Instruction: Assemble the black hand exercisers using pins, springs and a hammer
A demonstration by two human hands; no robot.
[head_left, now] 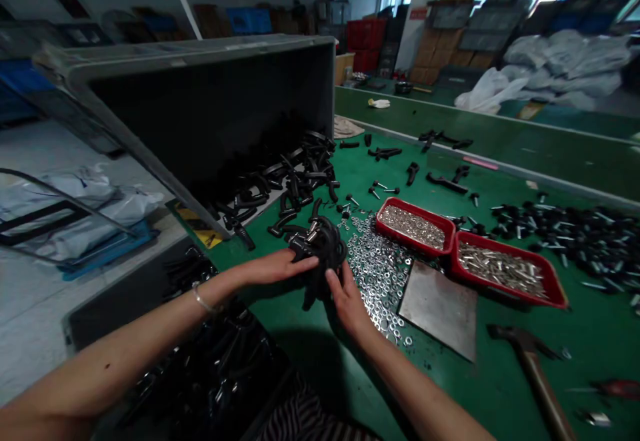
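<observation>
Both hands are around a bunch of black curved handle-like parts (327, 244) above the green tabletop. My left hand (287, 264) grips the bunch from the left, thumb laid across it. On the other side my right hand (347, 294) closes on the same bunch, its fingertips partly hidden behind the parts. Silvery metal ends show among the black pieces. Just beyond, more black handles (295, 181) spill out of a grey crate (210, 44) tipped on its side. Close to my right hand lie scattered metal nuts (380, 274).
Two red trays (453, 244) hold small metal pieces. A metal plate (440, 308), a hammer (537, 374) and a screwdriver (617, 388) lie to the right. Black-headed bolts (590, 234) are heaped farther right. A lower bin (80, 324) with black parts stands left of my lap.
</observation>
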